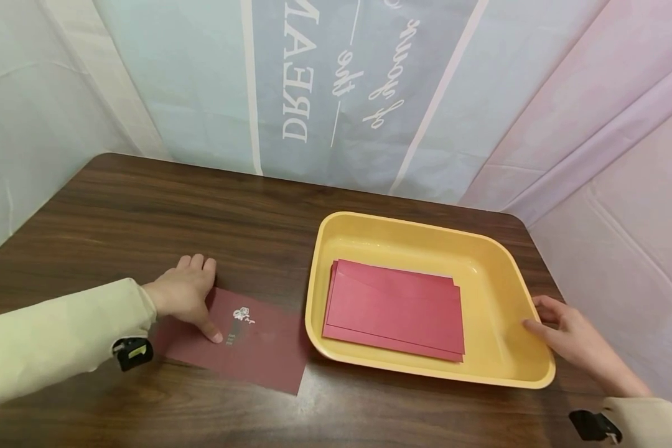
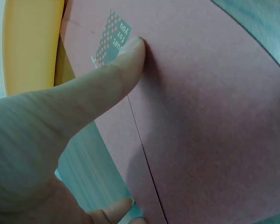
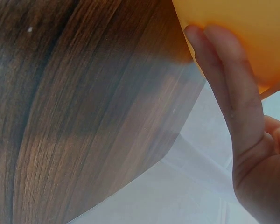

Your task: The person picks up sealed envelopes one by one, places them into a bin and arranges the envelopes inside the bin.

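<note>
A dark red envelope [image 1: 263,348] with a white flower print and a small "just for you" label lies on the table, left of the yellow tray [image 1: 381,368]. My left hand [image 1: 187,292] rests over its left part. The thumb [image 2: 123,70] lies flat on the envelope beside the label, and the other fingers reach past its far edge. At the tray's right end, my right hand [image 1: 574,333] grips the wall, thumb over the rim and fingers [image 3: 228,70] against the outside. Several red envelopes [image 1: 397,308] are stacked inside the tray, on its left side.
The dark wooden table [image 1: 201,211] has rounded far corners, and the tray stands near its right edge. Behind it hangs a pale cloth [image 1: 201,74] with printed lettering. Light fabric also borders the left and right sides.
</note>
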Demonstrator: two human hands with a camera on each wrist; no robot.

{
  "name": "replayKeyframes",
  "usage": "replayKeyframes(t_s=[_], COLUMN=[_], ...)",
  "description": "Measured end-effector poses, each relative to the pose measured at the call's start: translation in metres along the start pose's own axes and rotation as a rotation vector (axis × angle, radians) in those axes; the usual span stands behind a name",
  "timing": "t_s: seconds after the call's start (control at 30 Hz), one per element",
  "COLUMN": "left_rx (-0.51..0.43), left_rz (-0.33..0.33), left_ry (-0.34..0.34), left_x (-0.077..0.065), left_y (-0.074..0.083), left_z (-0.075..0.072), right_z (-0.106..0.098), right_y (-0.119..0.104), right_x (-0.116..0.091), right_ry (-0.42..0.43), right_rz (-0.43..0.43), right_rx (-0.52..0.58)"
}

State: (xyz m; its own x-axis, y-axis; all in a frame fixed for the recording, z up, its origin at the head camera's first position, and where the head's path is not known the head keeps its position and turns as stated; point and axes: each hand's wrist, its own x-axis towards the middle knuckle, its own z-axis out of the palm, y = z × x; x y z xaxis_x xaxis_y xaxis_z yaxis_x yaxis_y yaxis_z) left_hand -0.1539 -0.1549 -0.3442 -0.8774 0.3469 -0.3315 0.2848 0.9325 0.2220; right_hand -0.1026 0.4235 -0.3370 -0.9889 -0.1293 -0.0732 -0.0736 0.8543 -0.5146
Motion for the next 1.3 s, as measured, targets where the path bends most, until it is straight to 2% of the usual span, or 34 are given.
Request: replayKeyframes(t_s=[0.23, 0.53, 0.8, 0.9, 1.1, 1.3], left_rx=[-0.054, -0.115, -0.061, -0.064, -0.076, -0.055], left_rz=[-0.049, -0.081, -0.109, -0.139, -0.204, -0.211], left_ry=[-0.001, 0.064, 0.162, 0.153, 0.091, 0.089], left_x=[0.004, 0.006, 0.005, 0.005, 0.005, 0.007], left_y=[-0.009, -0.009, -0.005, -0.006, -0.010, -0.012], left_z=[-0.003, -0.001, -0.001, -0.002, -0.004, -0.006], right_z=[0.000, 0.000, 0.000, 0.000, -0.001, -0.001], right_y=[-0.001, 0.000, 0.000, 0.000, -0.001, -0.001], right_x=[0.000, -0.001, 0.000, 0.000, 0.000, -0.001], right_ry=[-0.006, -0.010, -0.006, -0.009, -0.013, -0.008], right_rz=[0.006, 0.008, 0.004, 0.006, 0.012, 0.012], right_rx=[-0.006, 0.007, 0.018, 0.022, 0.018, 0.006])
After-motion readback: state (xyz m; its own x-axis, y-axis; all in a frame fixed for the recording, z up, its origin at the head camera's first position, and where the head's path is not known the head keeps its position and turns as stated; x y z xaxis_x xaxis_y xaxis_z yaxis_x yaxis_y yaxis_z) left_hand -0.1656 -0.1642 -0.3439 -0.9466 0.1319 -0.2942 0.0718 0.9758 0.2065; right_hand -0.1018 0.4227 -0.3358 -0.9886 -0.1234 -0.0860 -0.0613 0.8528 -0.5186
